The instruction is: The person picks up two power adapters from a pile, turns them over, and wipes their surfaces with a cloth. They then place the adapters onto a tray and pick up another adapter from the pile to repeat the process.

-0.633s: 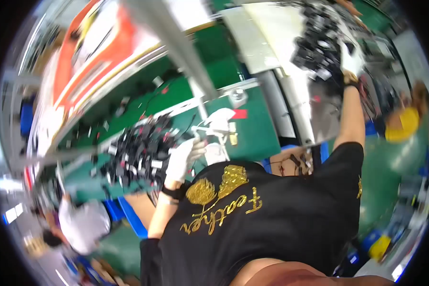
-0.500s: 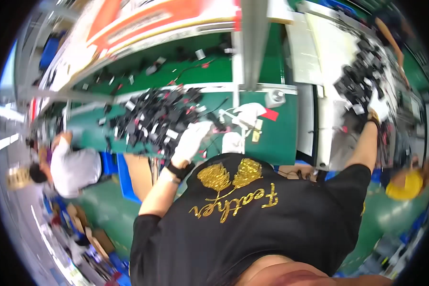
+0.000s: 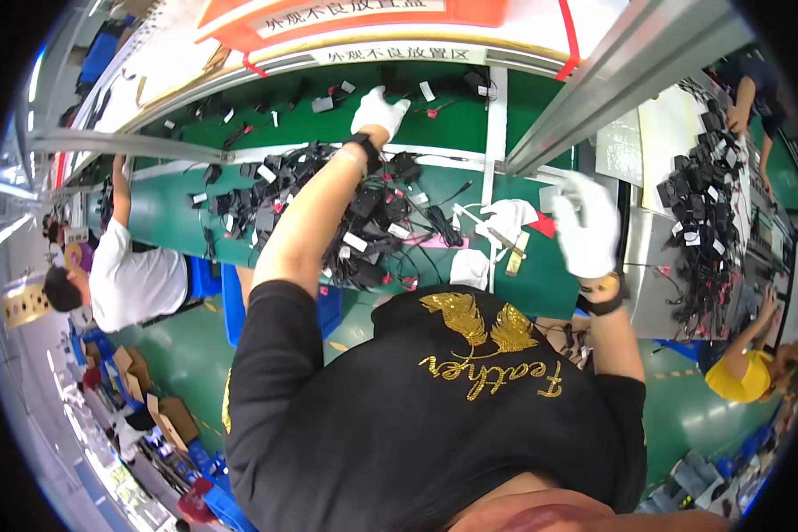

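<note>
My left hand [image 3: 379, 113], in a white glove, reaches past the white divider strip [image 3: 443, 158] over the far part of the green worktable [image 3: 301, 131]. Its thumb stands apart from the fingers, and no held thing shows. Small black power adapters [image 3: 399, 82] lie just beyond it. Under my left forearm spreads a large pile of black adapters with cables and white tags [image 3: 363, 206]. My right hand [image 3: 587, 229], also white-gloved, hovers at the table's right end with fingers apart and nothing visible in it. Beside it are a red card [image 3: 543, 225] and a crumpled white cloth [image 3: 509, 215].
A metal post [image 3: 625, 75] slants across the upper right. An orange bin [image 3: 355, 25] stands on the shelf above. More adapters [image 3: 702, 199] heap on the right-hand bench, near another person's arm [image 3: 741, 105]. A person in white [image 3: 142, 279] sits at the left.
My left hand has gone from the near pile to beyond the divider. My right hand has left the adapter heap on the right bench and come back over the green table. The view has shifted.
</note>
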